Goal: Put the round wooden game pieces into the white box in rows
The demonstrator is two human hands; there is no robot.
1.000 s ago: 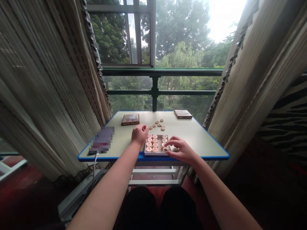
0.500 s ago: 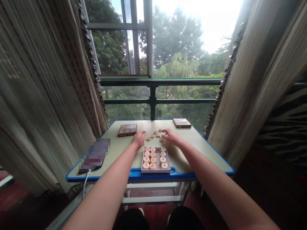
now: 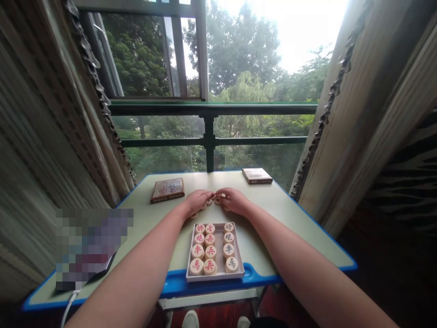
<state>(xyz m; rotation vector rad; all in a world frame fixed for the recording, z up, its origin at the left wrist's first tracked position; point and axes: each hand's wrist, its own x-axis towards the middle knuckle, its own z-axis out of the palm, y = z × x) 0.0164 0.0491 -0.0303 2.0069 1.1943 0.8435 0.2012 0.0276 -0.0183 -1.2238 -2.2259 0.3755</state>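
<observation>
Several round wooden Chinese chess pieces [image 3: 209, 202] lie loose on the table between my hands, partly covered by them. My left hand [image 3: 198, 202] rests over the pieces from the left, its fingers stretched towards the middle and touching them. From the other side my right hand [image 3: 234, 201] curves round the group, fingers reaching left and slightly apart. Near me stands a shallow white box [image 3: 241, 262]. Red-marked pieces [image 3: 210, 251] fill two columns at its left, and a black-marked column [image 3: 228, 250] stands at its right, with a bare strip between.
A flat brown box [image 3: 167, 189] lies at the back left and another flat box [image 3: 257, 176] at the back right. A blurred-out device with a white cable [image 3: 71, 298] is at the left. The table [image 3: 290, 237] has a blue edge; curtains flank it.
My hands have come together around the loose pieces, which are drawn closer into a group. The view has moved nearer to the table.
</observation>
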